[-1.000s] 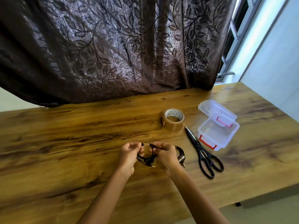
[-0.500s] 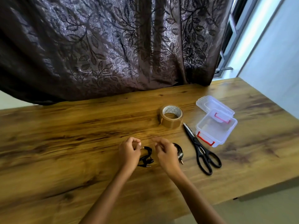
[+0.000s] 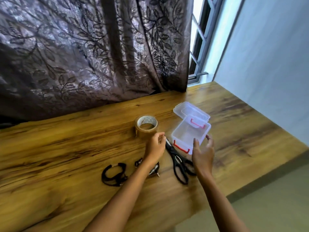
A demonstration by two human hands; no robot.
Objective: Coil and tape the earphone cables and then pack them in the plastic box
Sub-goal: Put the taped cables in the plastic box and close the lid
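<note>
A coiled black earphone cable (image 3: 113, 174) lies on the wooden table (image 3: 66, 148) to the left of my left forearm. A second coiled cable (image 3: 154, 169) is partly hidden under that forearm. The clear plastic box (image 3: 190, 134) with red clips stands open and empty, its lid (image 3: 190, 111) lying behind it. My right hand (image 3: 203, 153) is at the box's near right corner, fingers spread around it. My left hand (image 3: 155, 146) hovers between the tape roll and the box with fingers curled, holding nothing that I can see.
A brown tape roll (image 3: 146, 126) stands left of the box. Black scissors (image 3: 178, 163) lie between my hands, blades pointing away. A dark patterned curtain (image 3: 92, 56) hangs behind the table. The table's right edge (image 3: 267, 173) drops off near the wall.
Both hands let go of the coiled cables, which now lie on the table, and moved forward and right to the plastic box. The view shifted right.
</note>
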